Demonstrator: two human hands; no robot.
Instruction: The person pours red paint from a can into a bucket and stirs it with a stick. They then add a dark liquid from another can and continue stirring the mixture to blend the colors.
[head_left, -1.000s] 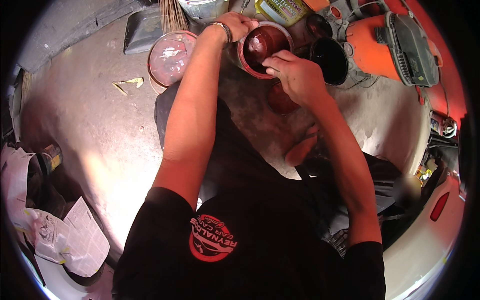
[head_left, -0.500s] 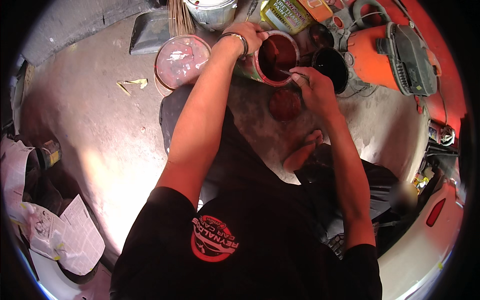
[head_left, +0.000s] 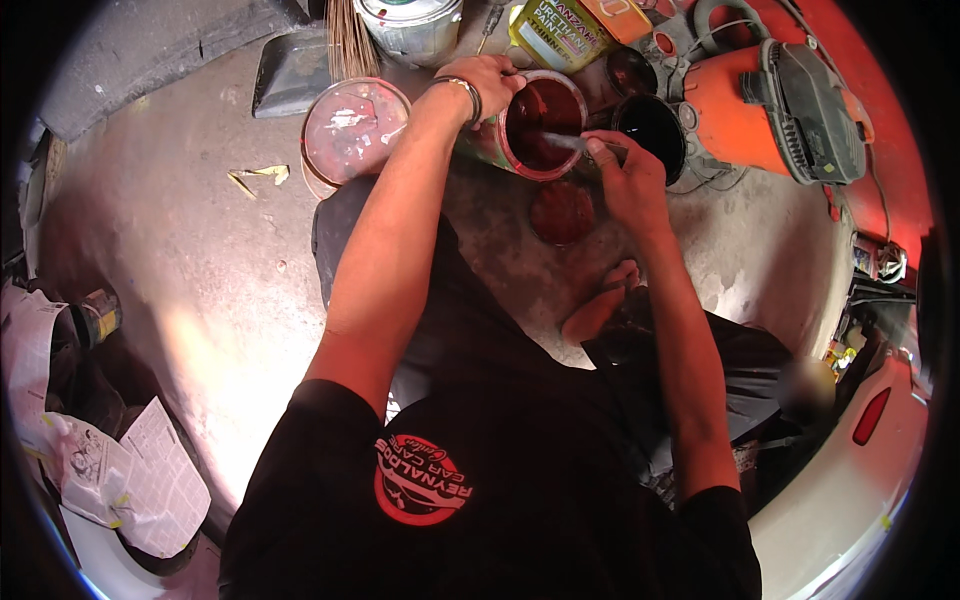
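A paint can (head_left: 483, 147) with red paint inside stands in front of me, its mouth tipped toward me and to the right. My left hand (head_left: 487, 84) is closed on the can's upper left rim. At the right of the mouth, my right hand (head_left: 632, 178) grips a flat, grey spatula-like tool (head_left: 565, 141). Its blurred blade reaches over the rim into the opening; the grip is mostly hidden by my fingers. A round red-stained disc, like a lid (head_left: 562, 212), lies on the floor just below the can.
An open can of dark liquid (head_left: 652, 140) and an orange vacuum-like machine (head_left: 730, 107) stand to the right. Behind are a yellow thinner container (head_left: 556, 38) and a whitish bucket (head_left: 412, 33). Leftward are a paint-spotted round lid (head_left: 350, 128), a broom (head_left: 352, 45) and a dustpan (head_left: 291, 75).
The spatula-like tool's blade now shows more clearly across the can's mouth, pointing left. My left hand keeps its hold on the rim. The whole view has shifted slightly.
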